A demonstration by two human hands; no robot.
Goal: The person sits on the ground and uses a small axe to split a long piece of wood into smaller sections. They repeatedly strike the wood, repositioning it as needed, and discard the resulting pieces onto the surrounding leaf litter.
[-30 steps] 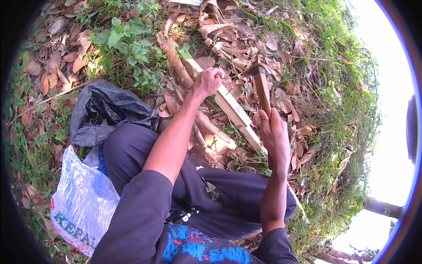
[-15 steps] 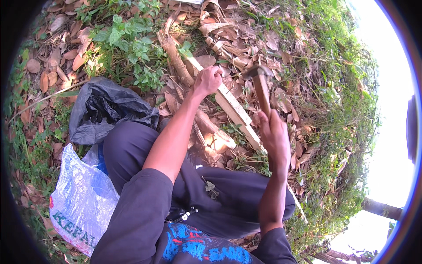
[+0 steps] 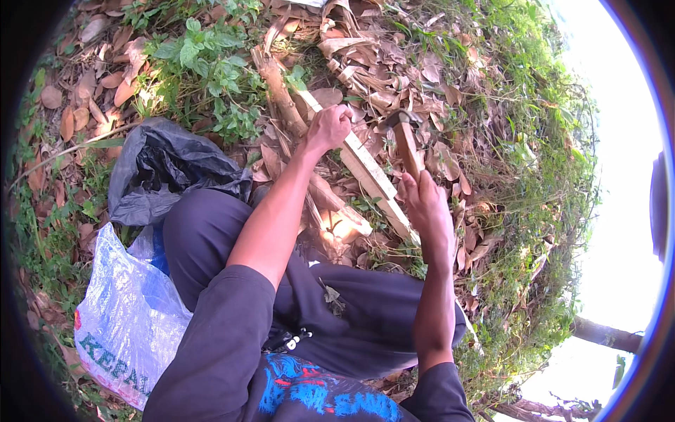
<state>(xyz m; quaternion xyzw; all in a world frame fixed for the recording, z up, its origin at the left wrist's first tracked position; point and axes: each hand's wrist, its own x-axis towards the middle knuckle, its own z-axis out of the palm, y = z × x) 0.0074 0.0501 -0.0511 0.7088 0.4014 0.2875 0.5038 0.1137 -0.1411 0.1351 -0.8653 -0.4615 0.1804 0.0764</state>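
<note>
My right hand (image 3: 429, 207) is wrapped round the wooden handle of a hammer (image 3: 407, 144), its dark metal head raised to the right of a pale wooden strip (image 3: 369, 171). The strip lies slanting on the ground, over or against a brown branch (image 3: 283, 95). Over the strip's upper part rests my left hand (image 3: 329, 128), fingers closed in a pinch. Whatever they hold, if anything, is too small or hidden to make out. The hammer head is apart from my left hand.
A black plastic bag (image 3: 165, 172) lies left of my bent knee, with a whitish printed plastic sack (image 3: 130, 316) below it. Dry leaves (image 3: 362, 81) and green plants (image 3: 204, 63) surround the wood. The branch's cut end (image 3: 358, 224) points toward my legs.
My right hand has brought the hammer slightly left, nearer to the strip and my left hand. My left hand stays closed at the same part of the strip.
</note>
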